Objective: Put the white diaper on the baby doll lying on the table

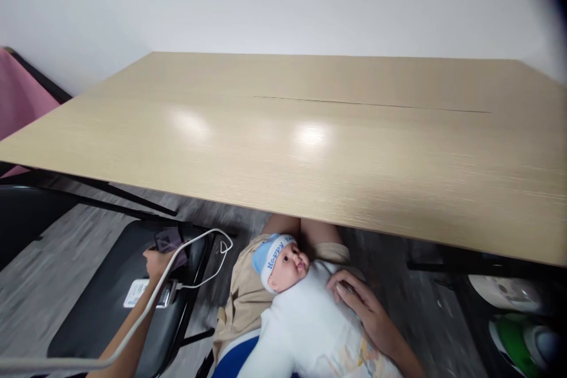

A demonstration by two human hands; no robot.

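A baby doll (290, 263) lies on its back across my lap, in a white top and a blue and white cap with lettering. My right hand (361, 301) rests on the doll's chest, its fingers stretched out over the white cloth. Off to the left, above a black chair seat, my left hand (157, 263) is closed around a dark, flat, phone-like device (170, 242) whose screen is blurred out. Beneath my left wrist, a power bank (163, 294) with a white cable (217, 271) plugged in lies on the seat beside a white label (135, 293).
A light wooden table (283, 147) spans the view in front of me, its near edge above my knees. The black chair (101, 301) stands at my left. Low on the right are a white object (505, 292) and a green container (516, 336). Pink cloth (22, 94) hangs at far left.
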